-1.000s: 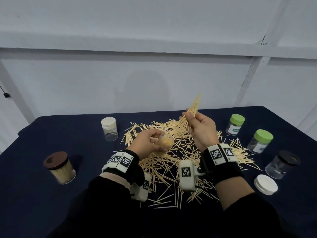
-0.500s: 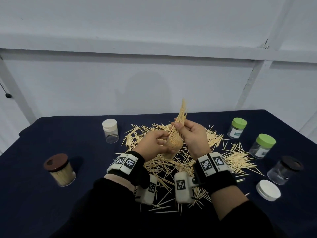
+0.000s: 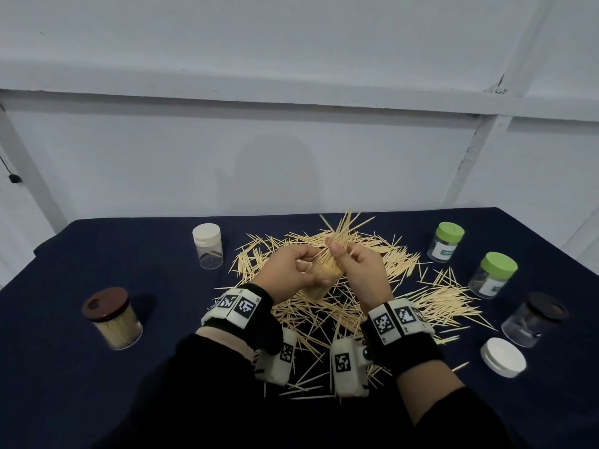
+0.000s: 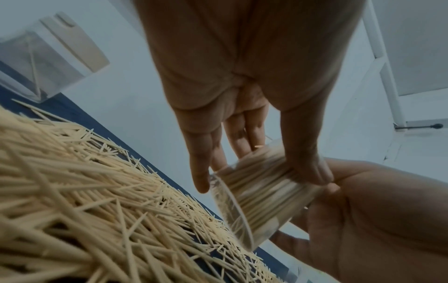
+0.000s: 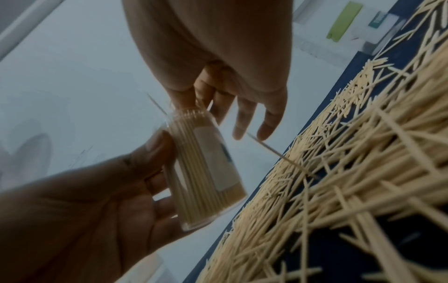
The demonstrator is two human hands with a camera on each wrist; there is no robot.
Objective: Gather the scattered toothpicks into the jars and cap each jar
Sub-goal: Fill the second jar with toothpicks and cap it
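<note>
Over the heap of scattered toothpicks (image 3: 372, 286), my left hand (image 3: 309, 270) grips a clear open jar (image 3: 324, 275) packed with toothpicks, tilted toward my right hand. My right hand (image 3: 340, 254) pinches a fanned bundle of toothpicks (image 3: 345, 230) at the jar's mouth, their tips sticking up past the thumb. In the left wrist view my left hand's fingers (image 4: 201, 172) wrap the jar (image 4: 257, 197). The right wrist view shows the jar (image 5: 206, 172) with its label, and my right hand (image 5: 218, 107) at its rim. How deep the bundle sits inside is hidden.
On the dark blue cloth (image 3: 81, 254) stand a white-capped jar (image 3: 208, 246) at the back left and a brown-lidded full jar (image 3: 111, 317) at the left. To the right are two green-capped jars (image 3: 445, 241) (image 3: 494, 275), a black-lidded jar (image 3: 534, 319) and a loose white lid (image 3: 502, 356).
My right hand has carried the bundle down and left from mid-air to the jar's mouth. The left hand has kept hold of the jar, raised it slightly and met the right.
</note>
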